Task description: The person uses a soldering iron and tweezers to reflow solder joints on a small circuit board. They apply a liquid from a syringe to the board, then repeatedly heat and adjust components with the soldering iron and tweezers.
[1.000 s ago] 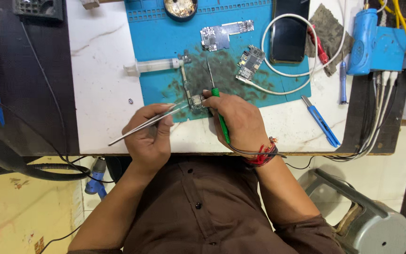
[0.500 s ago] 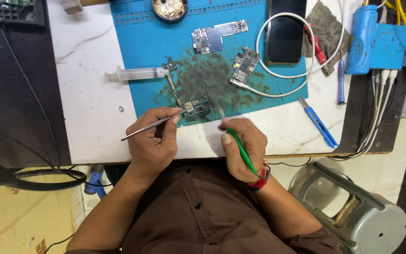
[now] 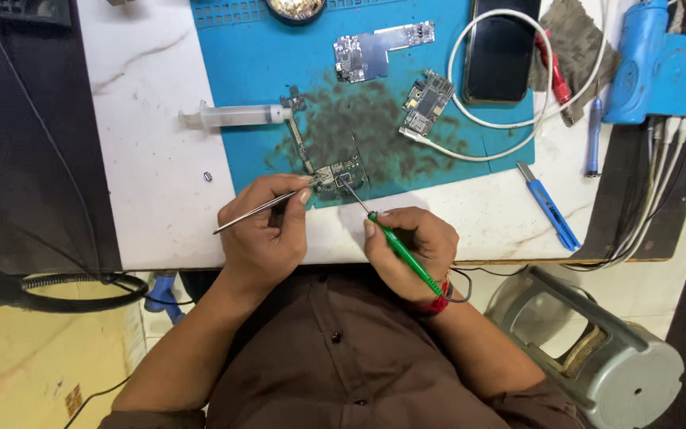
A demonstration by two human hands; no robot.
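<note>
At the circuit board (image 3: 337,175), tool tips blur together.

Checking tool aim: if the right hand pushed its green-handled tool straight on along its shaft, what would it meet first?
The right hand aims the green-handled tool up-left; its tip already looks to be at the small dark circuit board on the blue mat, though contact is uncertain.

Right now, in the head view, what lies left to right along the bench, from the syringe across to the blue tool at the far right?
Clear plastic syringe → small circuit board under the tool tips → black phone, face down → blue-handled knife → blue hot-air tool.
</note>
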